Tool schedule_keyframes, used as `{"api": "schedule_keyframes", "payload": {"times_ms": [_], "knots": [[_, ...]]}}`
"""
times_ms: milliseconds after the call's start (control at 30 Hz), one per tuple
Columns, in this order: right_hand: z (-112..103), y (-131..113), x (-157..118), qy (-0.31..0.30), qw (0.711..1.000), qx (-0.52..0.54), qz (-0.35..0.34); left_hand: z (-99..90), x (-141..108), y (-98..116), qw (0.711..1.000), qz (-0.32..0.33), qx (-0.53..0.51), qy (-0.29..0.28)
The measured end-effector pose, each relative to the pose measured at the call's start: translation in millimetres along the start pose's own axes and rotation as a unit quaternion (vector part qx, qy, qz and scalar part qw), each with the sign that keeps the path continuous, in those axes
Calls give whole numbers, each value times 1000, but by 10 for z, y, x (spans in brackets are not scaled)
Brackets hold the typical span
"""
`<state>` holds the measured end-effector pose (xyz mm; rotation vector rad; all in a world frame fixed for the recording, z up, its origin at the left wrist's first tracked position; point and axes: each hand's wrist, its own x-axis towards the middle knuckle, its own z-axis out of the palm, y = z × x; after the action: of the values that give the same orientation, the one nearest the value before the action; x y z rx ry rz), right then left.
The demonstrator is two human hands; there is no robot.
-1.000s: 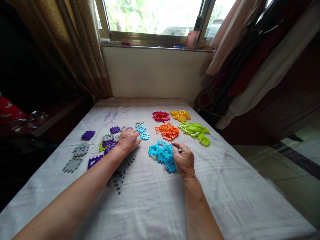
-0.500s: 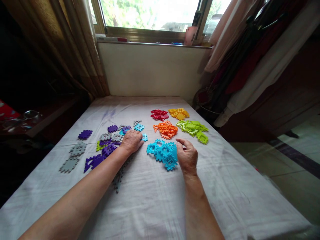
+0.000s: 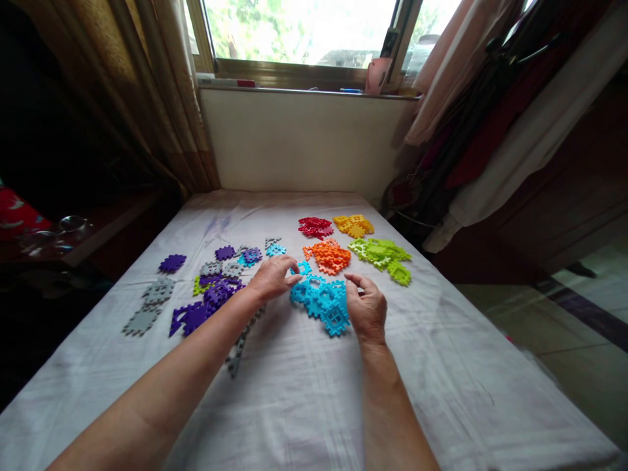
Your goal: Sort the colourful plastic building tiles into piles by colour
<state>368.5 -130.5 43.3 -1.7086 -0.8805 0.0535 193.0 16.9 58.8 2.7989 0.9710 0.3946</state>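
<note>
Fingertips of the left hand (image 3: 273, 277) are met by a blue piece (image 3: 305, 268); beside the curled right hand (image 3: 366, 306), a blue pile (image 3: 322, 300) is spread; neither grip can be told.

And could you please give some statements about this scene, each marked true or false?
1. The right hand is beside the pile of light-blue toothed plastic pieces. True.
2. The left hand is over the lime-green toothed plastic pile. False: the left hand is by a single light-blue piece.
3. The red toothed plastic pieces lie left of the yellow ones. True.
4. The orange toothed plastic pieces lie nearer the window than the red. False: the orange pieces lie farther away.
</note>
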Motion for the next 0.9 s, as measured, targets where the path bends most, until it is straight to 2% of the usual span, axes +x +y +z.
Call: {"api": "schedule_keyframes", "payload": {"times_ms": [133,233,333,467,600,733,900], "knots": [[10,20,-1,-2,1000,-8,-4,31,18,236,999,45,-15,-13],[18,51,-7,0,1000,-8,-1,20,42,260,998,53,-9,-24],[31,72,-16,0,1000,-7,-2,-39,144,83,999,19,19,-23],[51,85,-21,-3,1000,-10,-3,-90,349,-301,995,-43,89,-23],[66,91,-21,-4,1000,-19,-9,-35,462,-556,989,-42,131,-52],[75,81,-26,-14,1000,-16,-15,13,478,-623,986,-19,148,-71],[78,61,-32,-13,1000,-9,-10,20,419,-506,986,-5,148,-81]]}}
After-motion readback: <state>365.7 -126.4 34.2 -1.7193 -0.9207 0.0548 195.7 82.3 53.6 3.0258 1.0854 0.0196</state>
